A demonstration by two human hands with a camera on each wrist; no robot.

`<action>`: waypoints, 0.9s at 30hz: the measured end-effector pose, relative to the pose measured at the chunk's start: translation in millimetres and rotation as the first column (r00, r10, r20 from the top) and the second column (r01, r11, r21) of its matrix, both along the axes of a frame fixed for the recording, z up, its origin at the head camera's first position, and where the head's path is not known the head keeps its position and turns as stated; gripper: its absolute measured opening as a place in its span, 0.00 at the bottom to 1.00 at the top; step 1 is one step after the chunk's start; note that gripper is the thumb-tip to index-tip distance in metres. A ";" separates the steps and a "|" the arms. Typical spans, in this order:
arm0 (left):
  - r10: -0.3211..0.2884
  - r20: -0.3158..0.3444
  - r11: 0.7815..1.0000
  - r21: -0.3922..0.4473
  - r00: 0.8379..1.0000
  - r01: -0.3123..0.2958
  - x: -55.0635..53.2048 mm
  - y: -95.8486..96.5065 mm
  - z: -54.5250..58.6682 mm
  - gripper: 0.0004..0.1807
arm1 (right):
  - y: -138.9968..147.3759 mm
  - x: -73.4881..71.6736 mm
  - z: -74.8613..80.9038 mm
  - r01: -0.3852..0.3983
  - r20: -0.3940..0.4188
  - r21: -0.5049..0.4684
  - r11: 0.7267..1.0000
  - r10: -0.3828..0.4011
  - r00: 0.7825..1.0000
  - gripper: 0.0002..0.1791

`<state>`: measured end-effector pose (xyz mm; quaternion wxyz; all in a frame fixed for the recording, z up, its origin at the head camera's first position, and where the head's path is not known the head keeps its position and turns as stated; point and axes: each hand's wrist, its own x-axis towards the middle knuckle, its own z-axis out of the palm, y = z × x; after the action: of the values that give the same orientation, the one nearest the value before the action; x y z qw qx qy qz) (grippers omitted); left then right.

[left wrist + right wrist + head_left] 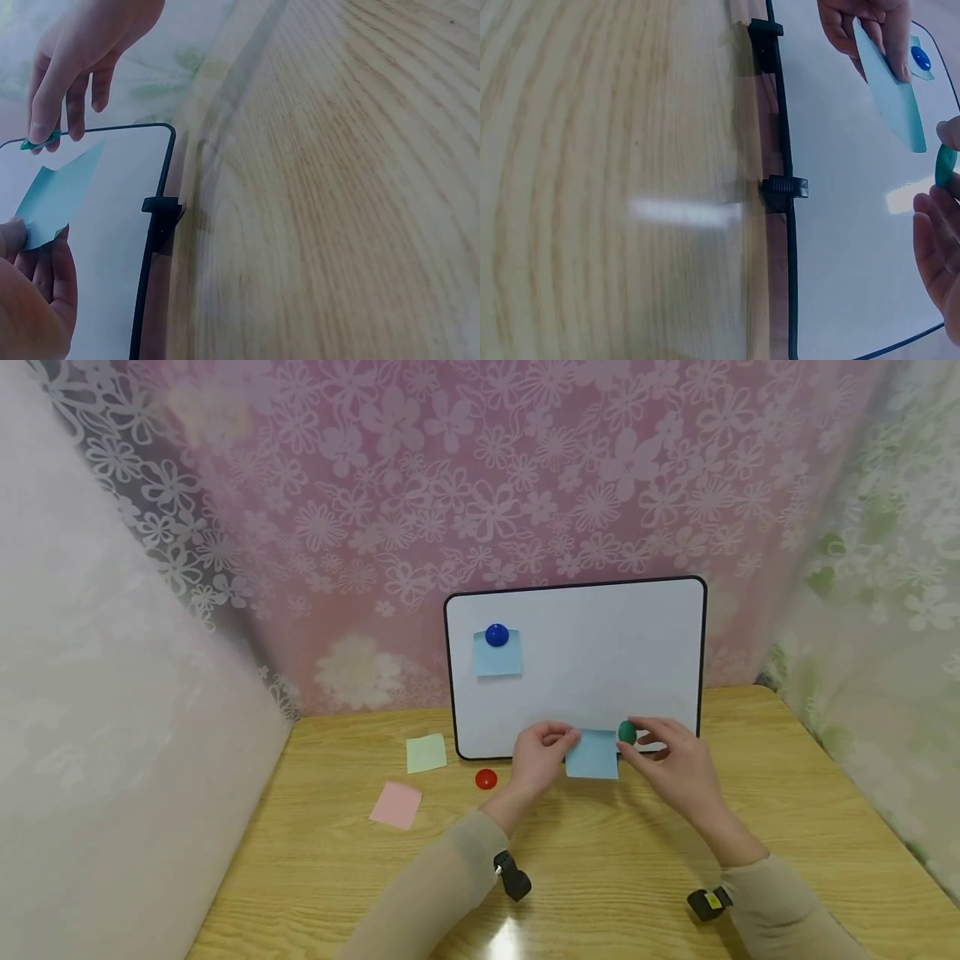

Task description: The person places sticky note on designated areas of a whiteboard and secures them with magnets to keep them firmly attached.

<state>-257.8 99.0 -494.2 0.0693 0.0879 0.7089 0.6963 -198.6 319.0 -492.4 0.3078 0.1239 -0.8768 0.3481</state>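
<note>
My left hand [542,758] pinches a blue sticky note [592,754] by its upper left corner, in front of the lower part of a whiteboard [585,652]. To the right of the note, my right hand [678,768] holds a round green magnet [627,732] between thumb and fingers. In the right wrist view the magnet [945,164] is apart from the note [891,86]. A second blue note [497,662] hangs at the board's upper left under a round blue magnet [497,635].
A red magnet [486,779] lies on the wooden table [315,877] left of my left hand. Further left lie a pale green note [426,753] and a pink note [396,805]. Black clips [785,187] hold the board's lower edge. Behind it hangs a flowered pink curtain [480,485].
</note>
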 end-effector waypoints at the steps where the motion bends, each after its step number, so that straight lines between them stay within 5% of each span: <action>1: 0.003 0.002 1.000 -0.004 1.000 -0.003 -0.3 1.0 1.3 0.06 | 0.0 0.5 -0.2 -0.001 -0.005 0.004 1.000 0.001 1.000 0.24; 10: 0.015 -0.102 0.997 -0.076 0.995 -0.022 -19.0 9.0 21.5 0.07 | 1.2 -4.7 9.8 0.009 -0.048 0.092 0.996 -0.004 0.999 0.25; 27: 0.100 -0.200 0.978 -0.158 0.975 -0.133 -52.7 27.6 59.4 0.06 | 10.7 -40.9 44.5 0.086 -0.209 0.232 0.969 -0.037 0.977 0.29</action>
<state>-310.5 126.6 -434.8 -0.0328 0.1060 0.7733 0.6243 -239.4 329.8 -447.9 0.3889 0.1676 -0.8799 0.2155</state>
